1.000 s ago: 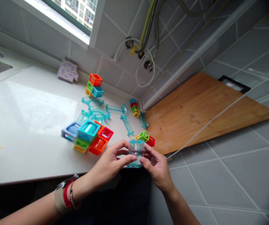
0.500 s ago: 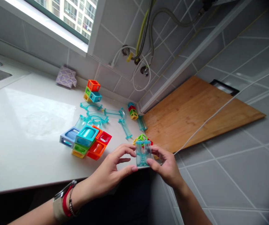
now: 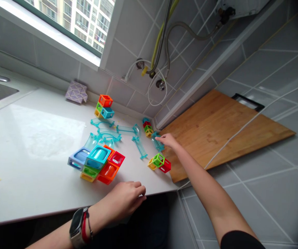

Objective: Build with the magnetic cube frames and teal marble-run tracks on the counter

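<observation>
A clear blue piece [image 3: 157,145] is touched by the right hand [image 3: 168,140]; its grip cannot be told. Fingers are curled together on the left hand [image 3: 128,199].

Left of the large cube cluster [image 3: 98,162], the bench [image 3: 45,183] lay open; behind it, curved teal tracks [image 3: 109,135] blocked the way.

A: Left grip [image 3: 126,199], what is worn?
B: Just behind it, at the wrist: dark, thin bracelet [image 3: 88,221], cord-like; beads, if any, too small to tell.
A: Next back?
B: Red band [image 3: 84,231], then a watch [image 3: 76,221]: dark, glossy, elongated face, rounded corners, beige strap [image 3: 79,241].
A: Right grip [image 3: 168,140]?
B: Well behind it, beyond the forearm: plain black sleeve [image 3: 239,240], curved hem.
</observation>
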The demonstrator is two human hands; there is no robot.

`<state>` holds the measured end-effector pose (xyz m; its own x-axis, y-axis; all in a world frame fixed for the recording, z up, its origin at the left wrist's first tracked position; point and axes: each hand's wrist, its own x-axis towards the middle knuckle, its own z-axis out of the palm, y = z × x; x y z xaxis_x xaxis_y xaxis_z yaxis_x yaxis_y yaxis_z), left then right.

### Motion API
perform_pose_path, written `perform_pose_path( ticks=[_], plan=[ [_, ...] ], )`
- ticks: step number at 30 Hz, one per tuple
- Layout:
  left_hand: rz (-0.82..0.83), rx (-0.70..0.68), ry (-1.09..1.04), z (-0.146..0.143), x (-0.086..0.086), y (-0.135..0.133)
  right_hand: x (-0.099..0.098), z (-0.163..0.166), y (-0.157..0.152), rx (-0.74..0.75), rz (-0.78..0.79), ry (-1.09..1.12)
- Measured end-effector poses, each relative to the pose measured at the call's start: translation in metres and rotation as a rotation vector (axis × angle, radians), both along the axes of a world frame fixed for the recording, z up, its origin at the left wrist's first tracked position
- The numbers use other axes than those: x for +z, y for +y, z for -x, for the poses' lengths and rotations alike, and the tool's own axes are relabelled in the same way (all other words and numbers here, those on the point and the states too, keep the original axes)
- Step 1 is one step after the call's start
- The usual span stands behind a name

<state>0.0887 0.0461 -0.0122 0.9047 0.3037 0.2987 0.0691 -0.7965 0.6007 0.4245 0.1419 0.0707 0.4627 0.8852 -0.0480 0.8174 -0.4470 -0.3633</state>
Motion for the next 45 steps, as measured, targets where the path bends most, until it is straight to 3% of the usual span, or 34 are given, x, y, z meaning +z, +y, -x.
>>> perform_pose_path(
  ticks=[4, 8, 14, 19, 27, 32, 37, 45],
  plan=[
    [-0.014, -0.023, 0.029, 0.002, 0.002, 0.002, -0.025, 0.004, 0.022, -0.015, 0.133, -0.081],
    [-0.006, -0.027, 0.045, 0.003, 0.004, 0.002, -0.037, 0.017, 0.027, -0.026, 0.207, -0.173],
    [-0.025, -0.028, 0.056, 0.002, 0.0, 0.001, -0.025, 0.04, 0.021, 0.006, 0.193, -0.303],
    [-0.019, -0.037, 0.051, 0.002, -0.001, 0.0, -0.011, 0.068, 0.031, 0.143, 0.109, -0.329],
    [-0.016, -0.035, 0.062, 0.004, 0.003, -0.001, -0.025, 0.121, 0.069, 0.338, 0.116, -0.297],
    [-0.009, -0.034, 0.069, 0.007, 0.007, 0.001, -0.035, 0.132, 0.085, 0.191, 0.168, -0.336],
    [-0.009, -0.027, 0.058, 0.009, 0.006, 0.001, -0.034, 0.115, 0.091, 0.023, 0.069, -0.333],
    [-0.026, -0.027, 0.055, 0.008, 0.003, 0.0, -0.047, 0.092, 0.092, -0.092, 0.131, -0.005]
  ],
)
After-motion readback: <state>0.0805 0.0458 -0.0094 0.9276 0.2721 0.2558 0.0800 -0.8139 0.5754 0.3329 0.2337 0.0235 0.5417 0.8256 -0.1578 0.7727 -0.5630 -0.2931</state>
